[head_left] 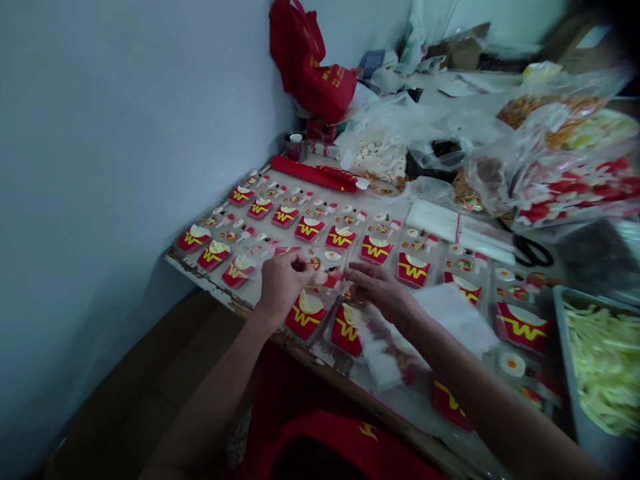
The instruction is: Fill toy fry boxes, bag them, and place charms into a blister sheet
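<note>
Rows of clear plastic packets cover the table, many with a red piece bearing a yellow zigzag and small food-shaped pieces. My left hand is closed in a pinch over one packet near the front edge; what the fingertips hold, if anything, is too small to make out. To its right, my right hand has its fingers stretched out beside the same packet's upper part. Below the right forearm lie clear plastic sleeves, partly hidden and blurred. Another red-and-yellow packet lies just under the right hand.
A metal tray of pale yellow strips stands at the right. Black-handled scissors lie by a banded sleeve stack. Bags of small pieces crowd the back right. A red bag stands by the wall.
</note>
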Demonstrator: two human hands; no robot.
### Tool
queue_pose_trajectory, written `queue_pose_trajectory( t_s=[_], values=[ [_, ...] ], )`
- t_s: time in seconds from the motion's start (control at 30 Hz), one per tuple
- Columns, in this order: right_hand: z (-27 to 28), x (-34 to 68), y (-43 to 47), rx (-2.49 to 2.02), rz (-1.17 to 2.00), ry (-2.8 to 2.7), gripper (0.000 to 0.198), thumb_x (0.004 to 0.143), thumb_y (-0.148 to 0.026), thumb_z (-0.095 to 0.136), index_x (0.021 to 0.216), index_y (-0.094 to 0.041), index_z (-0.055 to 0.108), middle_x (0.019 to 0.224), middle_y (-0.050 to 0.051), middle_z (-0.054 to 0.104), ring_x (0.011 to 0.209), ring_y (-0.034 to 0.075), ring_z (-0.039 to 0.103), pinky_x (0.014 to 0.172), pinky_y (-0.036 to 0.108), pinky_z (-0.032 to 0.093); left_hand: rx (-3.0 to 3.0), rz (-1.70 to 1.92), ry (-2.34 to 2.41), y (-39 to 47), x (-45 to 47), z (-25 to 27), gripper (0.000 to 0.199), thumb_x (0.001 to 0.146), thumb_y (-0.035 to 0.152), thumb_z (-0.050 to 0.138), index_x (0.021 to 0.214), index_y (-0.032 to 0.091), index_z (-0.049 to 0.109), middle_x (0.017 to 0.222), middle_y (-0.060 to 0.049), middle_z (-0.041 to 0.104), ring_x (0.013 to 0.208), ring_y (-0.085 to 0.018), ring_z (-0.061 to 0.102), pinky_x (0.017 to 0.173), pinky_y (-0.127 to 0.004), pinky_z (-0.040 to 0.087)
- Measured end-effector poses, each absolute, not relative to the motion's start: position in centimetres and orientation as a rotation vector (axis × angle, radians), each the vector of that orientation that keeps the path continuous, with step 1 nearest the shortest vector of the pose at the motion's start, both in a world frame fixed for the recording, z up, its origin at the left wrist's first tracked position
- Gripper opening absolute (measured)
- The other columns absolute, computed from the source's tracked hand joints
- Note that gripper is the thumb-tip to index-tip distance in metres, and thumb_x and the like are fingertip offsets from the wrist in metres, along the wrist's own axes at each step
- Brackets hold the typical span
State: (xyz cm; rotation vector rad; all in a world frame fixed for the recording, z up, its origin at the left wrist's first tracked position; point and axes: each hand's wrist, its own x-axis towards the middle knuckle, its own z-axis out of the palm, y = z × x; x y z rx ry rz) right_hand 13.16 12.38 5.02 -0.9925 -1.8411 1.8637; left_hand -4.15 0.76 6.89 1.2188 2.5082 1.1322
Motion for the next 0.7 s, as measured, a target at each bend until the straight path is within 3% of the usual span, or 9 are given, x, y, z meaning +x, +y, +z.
queue_pose_trajectory(
  t_s=[0.07, 0.2, 0.37, 0.5, 0.6, 0.7],
  values=[
    [4.3, 13.1, 12.4, -0.956, 2.273, -1.512, 0.053, 0.067, -0.054, 0.083, 0.098, -0.012, 0.072, 0.079, 0.006, 0.069, 0.049, 0.007, 0.048, 0.042, 0.02, 0.033, 1.226, 1.125, 2.505, 0.9, -4.1, 6.7, 0.007, 0.07, 0.018, 0.067, 0.073, 0.02, 0.072, 0.068, 0.0, 0.072, 0.065, -0.014, 0.065, 0.065, -0.024, 0.045],
    [2.8, 11.4, 11.1, -0.998, 2.343, -1.282, 0.04, 0.058, -0.043, 0.09, 0.074, -0.013, 0.07, 0.066, 0.004, 0.068, 0.044, 0.006, 0.051, 0.037, 0.016, 0.031, 1.222, 1.156, 2.429, 1.0, -2.3, 6.9, 0.006, 0.071, 0.017, 0.066, 0.074, 0.019, 0.07, 0.069, 0.0, 0.071, 0.065, -0.013, 0.063, 0.064, -0.023, 0.045],
    [1.8, 9.7, 9.6, -0.977, 2.37, -1.213, 0.037, 0.056, -0.042, 0.089, 0.066, -0.015, 0.067, 0.053, -0.002, 0.059, 0.045, 0.009, 0.052, 0.043, 0.019, 0.041, 1.209, 1.147, 2.457, 0.3, 2.1, 6.1, 0.011, 0.074, 0.011, 0.062, 0.076, 0.019, 0.07, 0.074, -0.001, 0.072, 0.068, -0.014, 0.064, 0.068, -0.025, 0.046],
    [3.9, 9.7, 10.2, -0.851, 2.395, -1.482, 0.032, 0.064, -0.041, 0.086, 0.069, -0.015, 0.069, 0.051, -0.003, 0.057, 0.037, 0.005, 0.041, 0.036, 0.018, 0.028, 1.291, 1.29, 2.301, -2.3, 1.8, 6.8, 0.017, 0.084, 0.013, 0.062, 0.096, 0.021, 0.071, 0.091, -0.001, 0.074, 0.079, -0.014, 0.068, 0.076, -0.024, 0.052],
    [6.6, 8.7, 10.5, -0.707, 2.385, -1.748, 0.03, 0.072, -0.043, 0.082, 0.074, -0.015, 0.072, 0.048, -0.004, 0.055, 0.035, 0.004, 0.035, 0.035, 0.019, 0.022, 1.596, 1.163, 2.342, -6.3, -2.2, 9.8, 0.054, 0.082, 0.027, 0.074, 0.133, 0.025, 0.056, 0.12, -0.005, 0.069, 0.106, -0.02, 0.065, 0.096, -0.031, 0.05],
    [8.5, 6.0, 8.8, -0.515, 2.424, -1.958, 0.032, 0.074, -0.047, 0.08, 0.077, -0.015, 0.073, 0.05, -0.004, 0.055, 0.037, 0.005, 0.037, 0.037, 0.02, 0.025, 1.773, 0.655, 2.539, -11.7, -7.1, 12.5, 0.093, 0.067, 0.028, 0.086, 0.148, 0.026, 0.039, 0.146, -0.01, 0.05, 0.134, -0.032, 0.046, 0.115, -0.047, 0.036]
  ],
)
